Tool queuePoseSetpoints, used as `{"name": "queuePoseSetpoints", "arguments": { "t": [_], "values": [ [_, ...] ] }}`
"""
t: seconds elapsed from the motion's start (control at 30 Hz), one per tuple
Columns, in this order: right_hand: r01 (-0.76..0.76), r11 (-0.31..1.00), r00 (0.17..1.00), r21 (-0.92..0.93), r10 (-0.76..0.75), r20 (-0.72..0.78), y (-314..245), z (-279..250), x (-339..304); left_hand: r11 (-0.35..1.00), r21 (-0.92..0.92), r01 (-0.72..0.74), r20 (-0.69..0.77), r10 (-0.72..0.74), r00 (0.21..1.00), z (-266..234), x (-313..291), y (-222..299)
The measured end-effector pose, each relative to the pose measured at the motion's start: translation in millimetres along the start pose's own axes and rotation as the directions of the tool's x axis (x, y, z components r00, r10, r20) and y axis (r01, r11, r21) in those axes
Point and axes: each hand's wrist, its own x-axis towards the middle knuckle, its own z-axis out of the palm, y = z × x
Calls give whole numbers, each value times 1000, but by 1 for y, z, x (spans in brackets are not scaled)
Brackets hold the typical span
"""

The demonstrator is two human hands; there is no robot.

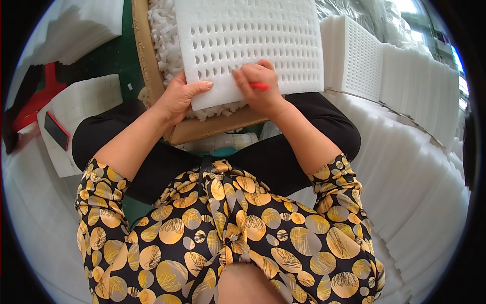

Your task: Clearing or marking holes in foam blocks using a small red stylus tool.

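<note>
A white foam sheet (253,55) with rows of punched holes lies tilted over an open cardboard box. My left hand (177,99) grips its near left corner, thumb on top and fingers underneath. Closed in a fist, my right hand (260,86) rests over the lowest row of holes. From that fist sticks the red end of a small tool (260,86); its working end is hidden, so its kind does not show. Small white foam scraps (164,35) fill the box beneath the sheet.
The cardboard box (144,48) stands between my knees. On the right are stacks of white foam sheets (405,167) and a standing holed sheet (362,58). At left, a phone (56,130) in a red case lies on foam, near a red stool-like object (43,96).
</note>
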Motion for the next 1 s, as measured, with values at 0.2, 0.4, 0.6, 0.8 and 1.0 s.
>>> {"name": "queuePoseSetpoints", "arguments": {
  "t": [0.2, 0.4, 0.6, 0.8, 1.0],
  "values": [
    [-61, 981, 991, 184, 81, -106, 15, 2, -5, 1000, 15, 16, -34, -15, 999, -5, 3, 2],
    [-126, 945, 980, 302, 165, -109, 15, 1, -6, 1000, -12, 17, -7, -17, 1000, -5, 5, -1],
    [-423, 629, 855, 653, 516, 57, 0, -21, 3, 1000, -17, -4, -5, 4, 1000, -5, 5, -1],
    [-277, 855, 945, 439, 325, -37, -7, -6, 3, 1000, -21, 18, 13, -18, 1000, 1, 1, 1],
    [-161, 957, 987, 242, 161, 20, -5, 3, 2, 999, 3, -32, -6, 32, 999, 1, 2, -4]
  ]
}}
